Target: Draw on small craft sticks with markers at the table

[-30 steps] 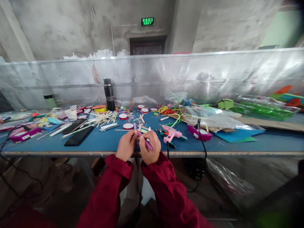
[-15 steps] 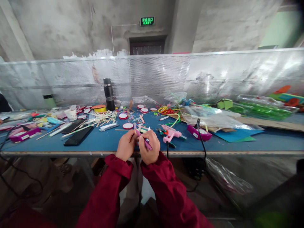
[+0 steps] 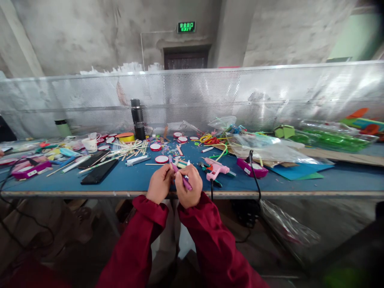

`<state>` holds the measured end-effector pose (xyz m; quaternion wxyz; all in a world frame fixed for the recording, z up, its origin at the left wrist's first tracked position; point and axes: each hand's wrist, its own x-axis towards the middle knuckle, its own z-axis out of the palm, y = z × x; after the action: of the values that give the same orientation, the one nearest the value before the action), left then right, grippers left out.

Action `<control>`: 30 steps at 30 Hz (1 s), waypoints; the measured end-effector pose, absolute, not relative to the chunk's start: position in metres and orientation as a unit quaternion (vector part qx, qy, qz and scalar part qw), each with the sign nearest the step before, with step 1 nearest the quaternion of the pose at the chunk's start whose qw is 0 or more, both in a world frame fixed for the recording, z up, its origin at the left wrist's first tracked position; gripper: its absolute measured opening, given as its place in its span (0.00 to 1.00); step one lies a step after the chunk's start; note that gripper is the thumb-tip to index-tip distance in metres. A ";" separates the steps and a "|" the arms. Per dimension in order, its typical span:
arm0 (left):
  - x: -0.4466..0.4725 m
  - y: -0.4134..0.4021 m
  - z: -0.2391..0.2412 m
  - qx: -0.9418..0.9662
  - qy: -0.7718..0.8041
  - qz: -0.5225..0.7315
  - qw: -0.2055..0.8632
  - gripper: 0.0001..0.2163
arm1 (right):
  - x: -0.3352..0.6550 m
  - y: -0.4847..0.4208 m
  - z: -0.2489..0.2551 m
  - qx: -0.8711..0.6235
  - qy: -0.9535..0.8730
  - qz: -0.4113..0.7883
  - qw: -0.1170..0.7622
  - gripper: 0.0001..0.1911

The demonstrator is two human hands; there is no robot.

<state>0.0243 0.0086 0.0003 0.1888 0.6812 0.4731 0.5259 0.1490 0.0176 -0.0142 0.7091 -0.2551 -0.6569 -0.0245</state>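
Observation:
My right hand is closed around a purple pen-like stick, which slants up and left toward my other hand. A small white tip shows just above the right fingers; whether it is in the hand or behind it I cannot tell. My left hand is closed in a pinch close beside the right, over the table's front edge. A thin light-purple piece sticks up at its fingertips, and the rest of what it grips is hidden. Right of the hands lies a pink glue gun.
Left of my hands lie a black phone, thin sticks and a black bottle. Round red-rimmed white pieces lie behind them. On the right are a purple box, a cable and plastic bags. A mesh panel backs the table.

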 end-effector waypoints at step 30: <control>0.024 0.009 0.000 0.684 0.479 0.518 0.183 0.12 | 0.150 0.017 -0.014 -0.250 -0.653 -0.025 0.714 0.07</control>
<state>0.0235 0.0093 -0.0002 0.1833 0.6845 0.4794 0.5177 0.1496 0.0174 -0.0137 0.7145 -0.2499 -0.6530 -0.0250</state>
